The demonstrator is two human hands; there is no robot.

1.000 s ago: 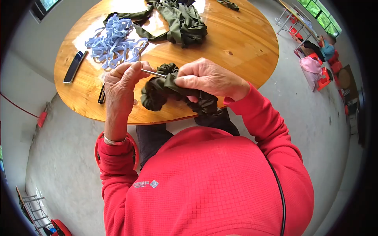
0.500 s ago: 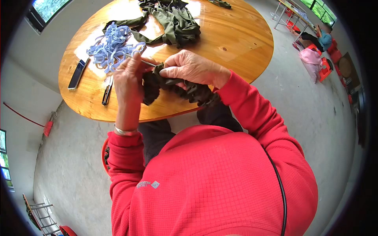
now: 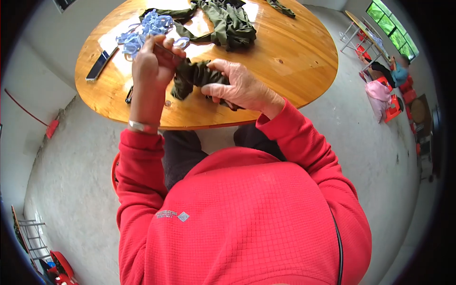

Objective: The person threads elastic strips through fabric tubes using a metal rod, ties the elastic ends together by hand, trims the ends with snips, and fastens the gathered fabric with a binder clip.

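The wooden tabletop is rounded, and a person in a red top sits at its near edge. A bunched piece of dark green cloth is held up between the 2 hands, above the tabletop's near edge and left of the middle. The right hand is closed around this cloth, thumb on the near side and fingers over the top. The left hand is raised beside the cloth's left end, palm partly showing, with the fingers half curled; something slim seems to lie among them, but blur makes it impossible to tell what it is or how firmly it is held.

Beyond the left hand, toward the far left edge, lies a tangle of light blue strips. A phone lies close to the left edge. A small black tool shows just left of the left wrist, which partly hides it. A larger heap of green cloth rests near the far edge, and 1 narrow green strip lies to its right.
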